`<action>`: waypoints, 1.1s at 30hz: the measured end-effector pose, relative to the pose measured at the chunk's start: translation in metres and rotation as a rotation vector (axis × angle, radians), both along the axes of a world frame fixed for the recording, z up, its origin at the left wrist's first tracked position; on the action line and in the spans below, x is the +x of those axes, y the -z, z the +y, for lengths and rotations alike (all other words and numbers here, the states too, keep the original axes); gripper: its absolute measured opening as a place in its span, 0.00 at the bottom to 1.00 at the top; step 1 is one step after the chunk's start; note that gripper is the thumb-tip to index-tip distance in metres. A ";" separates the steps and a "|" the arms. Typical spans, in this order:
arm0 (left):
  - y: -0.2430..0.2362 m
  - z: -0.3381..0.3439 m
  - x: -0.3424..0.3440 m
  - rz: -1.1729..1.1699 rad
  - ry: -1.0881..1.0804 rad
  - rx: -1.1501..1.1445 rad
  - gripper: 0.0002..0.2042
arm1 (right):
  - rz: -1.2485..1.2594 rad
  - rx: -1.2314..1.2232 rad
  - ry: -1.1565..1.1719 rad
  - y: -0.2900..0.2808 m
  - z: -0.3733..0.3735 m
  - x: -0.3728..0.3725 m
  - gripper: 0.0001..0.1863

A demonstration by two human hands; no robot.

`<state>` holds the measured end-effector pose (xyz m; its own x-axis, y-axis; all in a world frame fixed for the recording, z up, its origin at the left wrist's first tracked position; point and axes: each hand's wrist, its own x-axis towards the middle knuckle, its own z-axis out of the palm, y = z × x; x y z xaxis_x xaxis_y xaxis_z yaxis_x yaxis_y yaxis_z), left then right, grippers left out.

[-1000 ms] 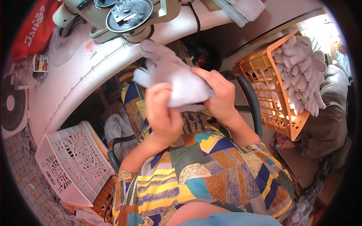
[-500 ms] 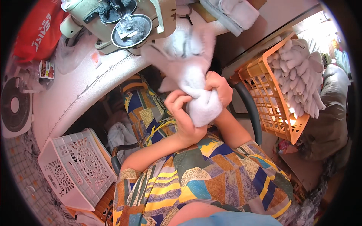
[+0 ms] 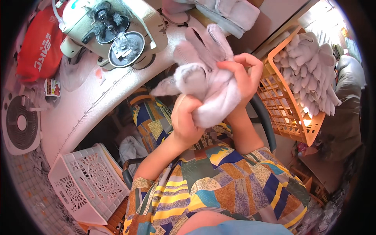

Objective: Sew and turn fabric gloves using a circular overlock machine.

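Observation:
A pale fleece glove (image 3: 221, 96) is held up in front of my lap, its fingers pointing away from me and dark-stitched seams showing on their edges. My left hand (image 3: 187, 117) grips its lower left side near the cuff, thumb pressed into the fabric. On the right, my right hand (image 3: 244, 76) pinches the glove's edge below the stitched fingers, thumb and fingertips curled onto it. Part of the glove folds over itself, and the fabric hides some of my fingers. Beyond it stands a sewing machine (image 3: 111, 37) with two round discs coated in fluff.
An orange basket (image 3: 276, 94) heaped with pale gloves (image 3: 307, 72) stands at the right. More folded fleece pieces (image 3: 235, 15) lie on the far table. A white openwork crate (image 3: 88, 182) is at lower left. On the table (image 3: 84, 105) rests a red bag (image 3: 41, 47).
The glove has stopped its blurred swing and is spread wider, its fingers now distinct. My right hand has moved up and right, opening the fabric. The view has shifted slightly.

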<state>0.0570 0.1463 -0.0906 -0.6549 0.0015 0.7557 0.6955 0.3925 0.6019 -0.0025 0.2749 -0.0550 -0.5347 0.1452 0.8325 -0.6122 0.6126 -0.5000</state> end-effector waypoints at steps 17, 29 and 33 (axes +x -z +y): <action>-0.029 0.004 -0.008 -0.021 -0.099 -0.057 0.15 | 0.078 0.164 0.052 -0.002 0.025 -0.003 0.16; -0.025 -0.039 0.011 -1.304 0.796 1.611 0.15 | -1.062 -1.309 -1.411 0.029 0.034 0.032 0.23; -0.023 -0.036 0.009 -1.282 0.832 1.552 0.16 | -1.044 -1.425 -1.439 0.034 0.026 0.034 0.21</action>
